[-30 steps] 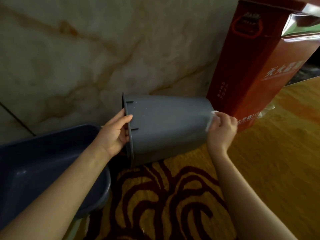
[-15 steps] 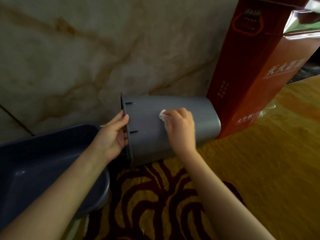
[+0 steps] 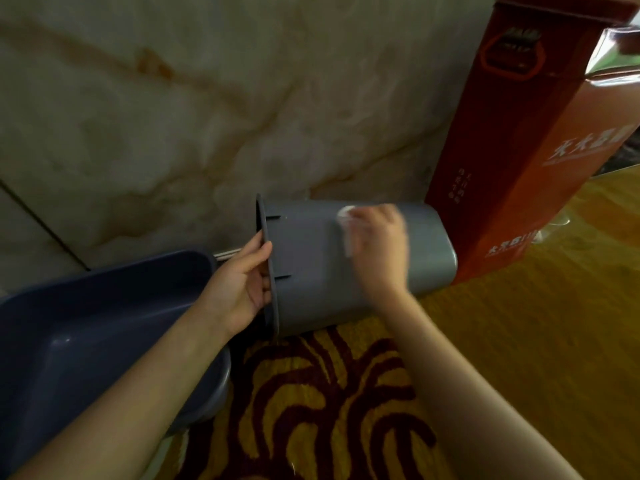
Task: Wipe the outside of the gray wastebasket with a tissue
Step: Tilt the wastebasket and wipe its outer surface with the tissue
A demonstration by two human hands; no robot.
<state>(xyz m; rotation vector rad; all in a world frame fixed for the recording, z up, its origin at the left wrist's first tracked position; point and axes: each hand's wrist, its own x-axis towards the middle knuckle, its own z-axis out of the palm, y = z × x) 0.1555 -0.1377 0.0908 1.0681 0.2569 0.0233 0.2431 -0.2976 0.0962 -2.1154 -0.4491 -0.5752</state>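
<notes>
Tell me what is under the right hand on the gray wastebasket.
A white tissue is pressed against the side of the gray wastebasket by the right hand. Only its left edge shows; the rest is covered by the blurred fingers.

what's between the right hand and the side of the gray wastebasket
Only the tissue: the right hand presses it against the wastebasket wall. Nothing else visible intervenes. The left hand grips the rim.
</notes>
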